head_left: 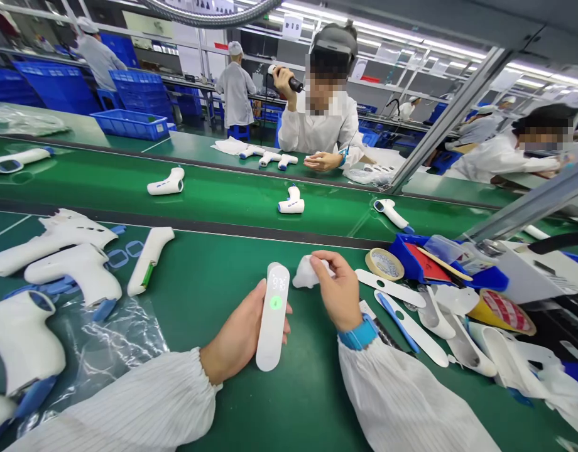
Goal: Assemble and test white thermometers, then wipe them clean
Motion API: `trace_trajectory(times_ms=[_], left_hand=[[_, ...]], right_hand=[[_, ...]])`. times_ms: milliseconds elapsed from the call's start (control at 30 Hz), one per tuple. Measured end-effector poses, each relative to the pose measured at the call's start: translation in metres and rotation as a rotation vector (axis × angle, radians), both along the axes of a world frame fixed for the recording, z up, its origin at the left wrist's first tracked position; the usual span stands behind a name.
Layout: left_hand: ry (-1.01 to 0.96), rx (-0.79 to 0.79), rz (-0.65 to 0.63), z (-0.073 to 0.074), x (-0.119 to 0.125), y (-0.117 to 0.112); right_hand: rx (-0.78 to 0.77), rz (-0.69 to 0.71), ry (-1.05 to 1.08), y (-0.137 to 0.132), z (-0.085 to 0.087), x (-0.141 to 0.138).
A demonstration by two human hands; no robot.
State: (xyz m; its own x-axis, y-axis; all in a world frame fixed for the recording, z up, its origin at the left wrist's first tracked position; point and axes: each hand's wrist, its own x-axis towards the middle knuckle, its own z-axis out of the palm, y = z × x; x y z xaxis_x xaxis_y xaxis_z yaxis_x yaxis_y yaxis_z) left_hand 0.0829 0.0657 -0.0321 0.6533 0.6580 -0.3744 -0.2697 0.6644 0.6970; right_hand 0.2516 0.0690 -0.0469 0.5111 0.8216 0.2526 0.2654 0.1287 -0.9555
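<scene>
My left hand (239,333) is wrapped round a slim white infrared thermometer (271,333), its face towards me. Digits and a green round light glow on its upper half. Just right of it, my right hand (338,289) pinches a crumpled white cloth (306,273) between thumb and fingers. The cloth is close to the thermometer's top end, with a small gap between them. A blue band circles my right wrist. On the green bench to the left lies a white handle-shaped housing (151,258) with a green part showing in its side.
White thermometer-gun housings (84,270) and a clear plastic bag (110,351) crowd the left. At right are white shells (411,326), a tape roll (384,263) and a blue bin (430,257). A green conveyor (223,194) carries several thermometers. A co-worker (331,113) sits opposite; a metal post (449,119) slants at right.
</scene>
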Motion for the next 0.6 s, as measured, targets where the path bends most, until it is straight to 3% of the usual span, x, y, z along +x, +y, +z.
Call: trace_trajectory(times_ms=[200,600], left_hand=[[0.023,0.027,0.035,-0.004,0.0,0.006],[0.029,-0.023,0.038,-0.002,0.001,0.01]], right_hand=[[-0.055,0.06,0.078,-0.022,0.002,-0.005],[-0.097,0.138,0.06,-0.027,0.009,-0.013]])
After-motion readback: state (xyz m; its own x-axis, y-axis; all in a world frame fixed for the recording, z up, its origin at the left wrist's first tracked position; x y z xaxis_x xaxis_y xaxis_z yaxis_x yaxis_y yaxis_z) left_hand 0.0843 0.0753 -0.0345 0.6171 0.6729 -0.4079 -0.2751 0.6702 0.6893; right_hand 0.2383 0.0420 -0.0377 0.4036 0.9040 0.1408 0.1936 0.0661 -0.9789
